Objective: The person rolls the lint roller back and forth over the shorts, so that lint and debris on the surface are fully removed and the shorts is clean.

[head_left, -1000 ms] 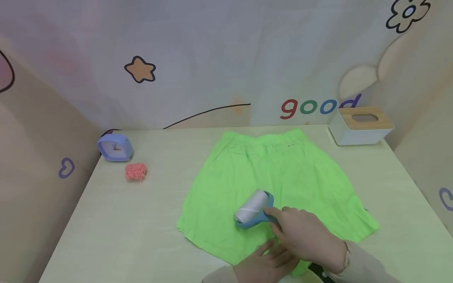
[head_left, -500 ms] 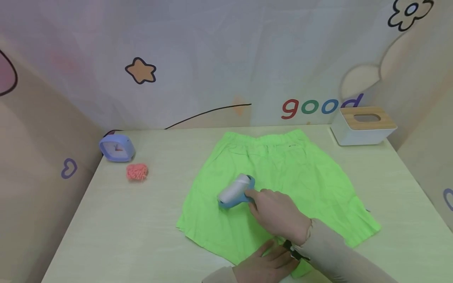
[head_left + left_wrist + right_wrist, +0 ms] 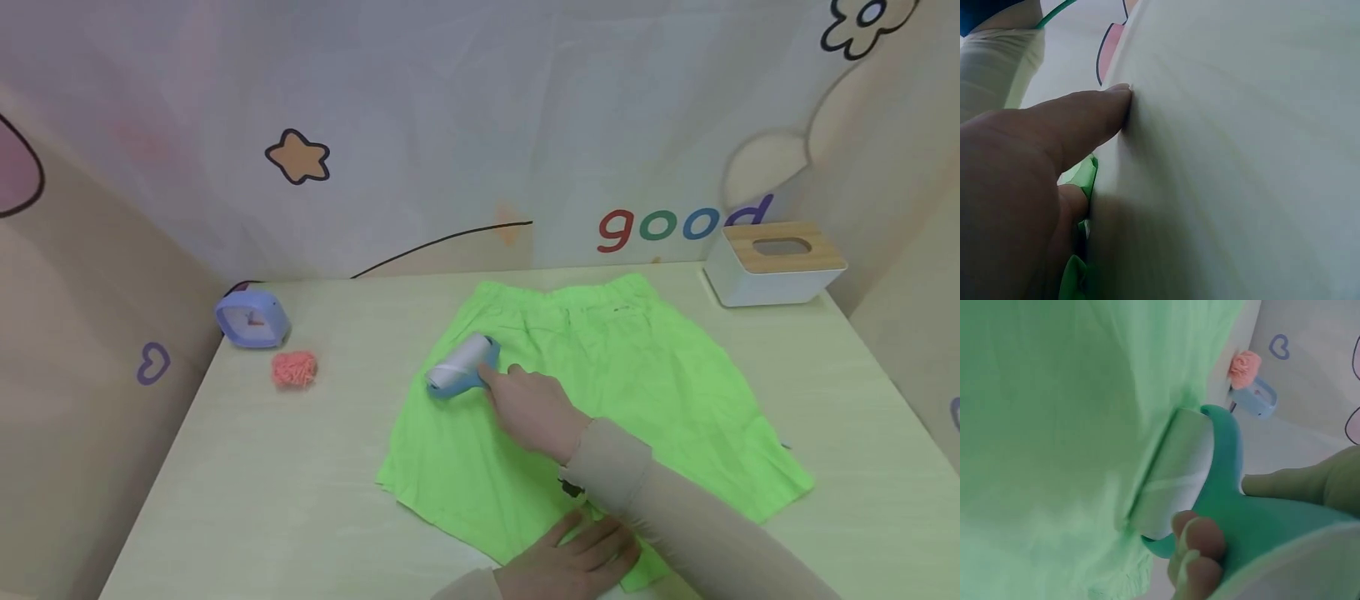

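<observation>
Bright green shorts (image 3: 600,367) lie spread on the table, waistband toward the back wall. My right hand (image 3: 532,408) grips the blue handle of a lint roller (image 3: 459,367), whose white roll meets the cloth near the upper left side of the shorts. In the right wrist view the lint roller (image 3: 1175,472) presses along the fabric, with fingers curled round its handle. My left hand (image 3: 570,558) rests with fingers spread on the lower hem, partly under the right forearm. The left wrist view shows the left thumb (image 3: 1085,119) reaching over the pale tabletop.
A purple clock (image 3: 253,319) stands at the table's back left, with a pink fuzzy bundle (image 3: 294,369) in front of it. At the back right is a white tissue box (image 3: 776,265) with a wooden lid. A printed cloth wall (image 3: 420,117) rises behind the table.
My right hand has pushed the lint roller up and left across the shorts, from their lower middle toward the upper left edge. The left hand has stayed on the hem.
</observation>
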The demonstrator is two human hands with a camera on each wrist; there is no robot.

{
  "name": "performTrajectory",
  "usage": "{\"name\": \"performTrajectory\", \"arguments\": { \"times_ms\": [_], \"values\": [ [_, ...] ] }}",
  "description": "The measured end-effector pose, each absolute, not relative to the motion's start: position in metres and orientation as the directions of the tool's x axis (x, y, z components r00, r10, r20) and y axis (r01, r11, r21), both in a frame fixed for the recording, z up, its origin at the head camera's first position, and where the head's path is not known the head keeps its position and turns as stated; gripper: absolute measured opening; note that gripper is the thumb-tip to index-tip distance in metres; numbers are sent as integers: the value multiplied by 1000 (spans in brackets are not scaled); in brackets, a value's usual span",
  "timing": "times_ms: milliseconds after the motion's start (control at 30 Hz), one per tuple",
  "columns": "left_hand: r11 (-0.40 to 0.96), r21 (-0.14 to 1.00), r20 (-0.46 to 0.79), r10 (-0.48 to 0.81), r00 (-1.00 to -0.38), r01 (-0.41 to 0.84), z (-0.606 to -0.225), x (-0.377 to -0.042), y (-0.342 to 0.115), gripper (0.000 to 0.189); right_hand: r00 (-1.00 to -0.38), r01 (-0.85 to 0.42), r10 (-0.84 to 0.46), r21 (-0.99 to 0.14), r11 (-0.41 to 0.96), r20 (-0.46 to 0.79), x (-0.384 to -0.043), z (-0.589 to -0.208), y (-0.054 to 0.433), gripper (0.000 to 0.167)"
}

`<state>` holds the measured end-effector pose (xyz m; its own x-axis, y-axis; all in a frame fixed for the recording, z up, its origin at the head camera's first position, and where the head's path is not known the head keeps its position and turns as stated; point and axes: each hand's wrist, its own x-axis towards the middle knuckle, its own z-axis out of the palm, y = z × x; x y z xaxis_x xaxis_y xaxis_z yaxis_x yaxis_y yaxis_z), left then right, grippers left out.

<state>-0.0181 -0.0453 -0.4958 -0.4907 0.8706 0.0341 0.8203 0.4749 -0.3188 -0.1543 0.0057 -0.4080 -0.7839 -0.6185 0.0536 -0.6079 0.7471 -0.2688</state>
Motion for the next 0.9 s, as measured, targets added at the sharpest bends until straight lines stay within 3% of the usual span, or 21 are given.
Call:
{"name": "performTrajectory", "arguments": {
  "times_ms": [233, 367, 467, 667, 900],
  "values": [
    [471, -294, -6, 869, -494, 832, -497, -18, -45, 72, -775, -611, -631, -287, 738, 28, -173, -415, -9, 21],
    [476, -266, -35, 864, -502, 838, -498, -19, -44, 77, -790, -583, -614, -311, 751, -2, -176, -417, -8, 35],
    [476, -269, -44, 862, -504, 837, -498, -19, -44, 77, -799, -565, -602, -318, 761, -22, -173, -420, -1, 43],
    [478, -308, -17, 862, -507, 823, -496, -17, -45, 78, -814, -539, -580, -342, 770, -22, -162, -420, 20, 42],
    [492, -265, -30, 856, -517, 829, -492, -18, -44, 77, -831, -497, -554, -369, 785, -60, -153, -416, 49, 42]
  ]
}}
